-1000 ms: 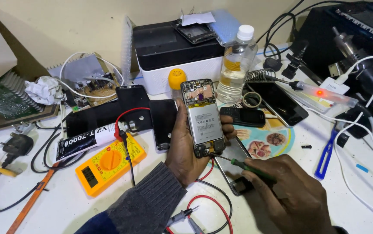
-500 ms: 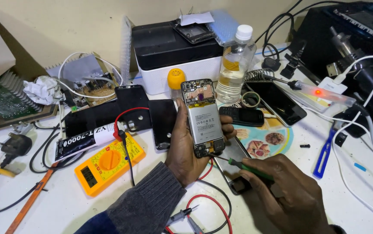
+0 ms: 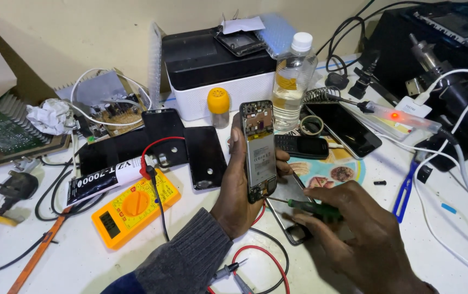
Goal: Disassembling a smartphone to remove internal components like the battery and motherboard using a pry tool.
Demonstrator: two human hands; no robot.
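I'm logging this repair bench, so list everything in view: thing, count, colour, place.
opened phone: 1, back off, silver inside, upright in left hand
screwdriver: 1, green handle, in right hand, tip near the phone's lower end
multimeter: 1, yellow, left of centre, red and black leads
glue tube: 1, black and white, above multimeter
dark phones: several, black, lying flat mid-table
keypad phone: 1, black, right of opened phone
bottle: 1, clear, white cap, behind centre
box: 1, black top, white base, at back
small bottle: 1, yellow cap, before box
circuit board: 1, brown, back left
plug: 1, black, far left
tweezers: 1, blue, right
left hand: 1, grey sleeve, centre
right hand: 1, lower right
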